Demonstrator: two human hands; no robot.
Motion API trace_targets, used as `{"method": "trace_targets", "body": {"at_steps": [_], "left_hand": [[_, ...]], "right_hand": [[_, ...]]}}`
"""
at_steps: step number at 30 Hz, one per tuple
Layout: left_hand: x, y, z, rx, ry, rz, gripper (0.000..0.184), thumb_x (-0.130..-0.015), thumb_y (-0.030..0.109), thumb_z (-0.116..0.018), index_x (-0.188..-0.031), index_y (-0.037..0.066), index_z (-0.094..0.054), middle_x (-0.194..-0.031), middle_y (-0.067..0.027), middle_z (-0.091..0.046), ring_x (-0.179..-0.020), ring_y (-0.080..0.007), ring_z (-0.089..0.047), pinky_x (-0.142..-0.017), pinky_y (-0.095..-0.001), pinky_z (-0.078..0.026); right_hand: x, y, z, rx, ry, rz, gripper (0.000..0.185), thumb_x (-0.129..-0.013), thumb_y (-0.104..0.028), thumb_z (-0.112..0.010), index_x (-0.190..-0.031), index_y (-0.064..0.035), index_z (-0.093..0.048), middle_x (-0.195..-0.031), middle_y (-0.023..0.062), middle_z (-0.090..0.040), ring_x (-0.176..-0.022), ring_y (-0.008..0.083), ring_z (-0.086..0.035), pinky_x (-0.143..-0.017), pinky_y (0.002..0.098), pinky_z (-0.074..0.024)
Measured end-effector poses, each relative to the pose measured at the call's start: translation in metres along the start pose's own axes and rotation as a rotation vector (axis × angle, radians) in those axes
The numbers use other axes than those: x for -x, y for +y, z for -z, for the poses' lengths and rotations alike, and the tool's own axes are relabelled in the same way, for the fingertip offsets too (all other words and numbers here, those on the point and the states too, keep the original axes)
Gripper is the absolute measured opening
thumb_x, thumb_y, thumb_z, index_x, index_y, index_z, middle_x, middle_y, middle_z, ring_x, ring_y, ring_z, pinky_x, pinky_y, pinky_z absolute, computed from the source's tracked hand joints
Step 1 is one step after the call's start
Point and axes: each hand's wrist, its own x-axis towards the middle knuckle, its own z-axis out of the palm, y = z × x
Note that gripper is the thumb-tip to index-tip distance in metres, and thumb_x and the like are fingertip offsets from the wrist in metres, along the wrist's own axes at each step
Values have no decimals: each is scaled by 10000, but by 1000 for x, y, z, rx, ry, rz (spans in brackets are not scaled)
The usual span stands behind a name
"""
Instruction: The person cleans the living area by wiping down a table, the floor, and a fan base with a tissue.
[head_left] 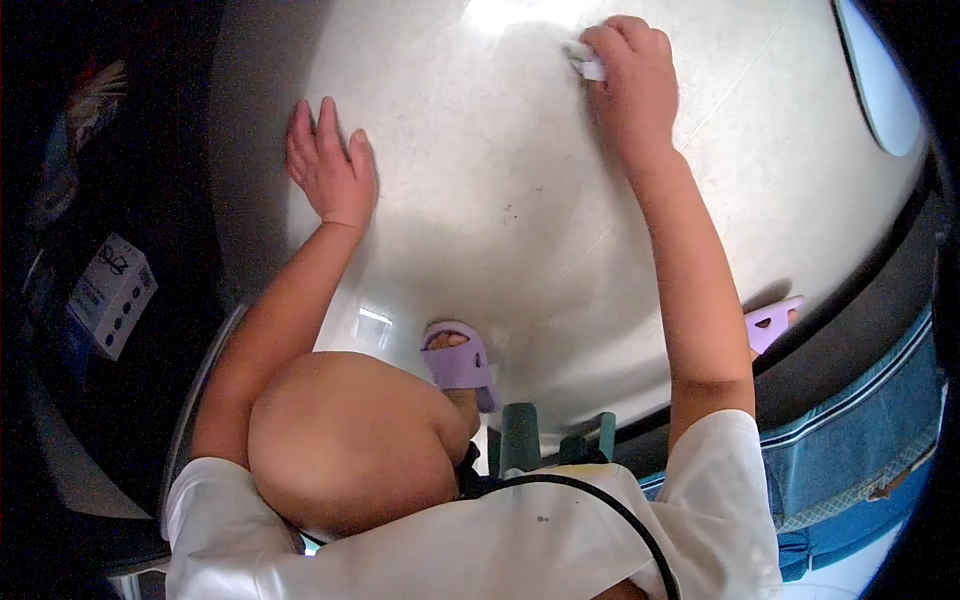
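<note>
We extend our left arm (277,305) to the upper left, left hand (334,175) splayed, and our right arm (698,280) to the upper right, right hand (640,90) curled.

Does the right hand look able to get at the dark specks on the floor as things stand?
Probably yes: the right hand, holding a pale wad, looks near enough, and only floor shows between it and the dark specks.

No word, brand or number legible. White box (112,296), beyond left edge of pale floor (450,150): dark looping lettering or logo near upper end, smaller print below, dark round marks along right-hand face; all too blurred to read.
</note>
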Motion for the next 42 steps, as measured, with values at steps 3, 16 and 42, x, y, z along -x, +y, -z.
{"method": "trace_targets", "body": {"at_steps": [3,16,42], "left_hand": [[0,-2,2,1,2,-3,508,-809,219,-519,-1287,95,-396,-1339,-205,-327,-1215,-387,-301,-1011,-488,-227],[1,-10,-3,38,10,3,533,-793,273,-528,-1288,122,-399,-1355,-173,-312,-1231,-365,-281,-1015,-486,-203],[7,-20,-2,53,43,13,501,-787,216,-531,-1264,98,-430,-1346,-181,-329,-1232,-362,-307,-1005,-472,-247]], "right_hand": [[14,8,-25,96,62,160,311,-640,5,-608,-925,-116,-579,-966,66,-552,-883,286,-504,-749,366,-435],[171,-80,-11,-151,-605,262,684,-743,-473,-525,-1300,-99,-393,-1416,60,-290,-1287,227,-300,-1021,400,-239],[42,33,-2,-54,-8,142,302,-767,28,-543,-1036,-103,-587,-1173,95,-550,-1096,266,-511,-909,318,-426]]}}
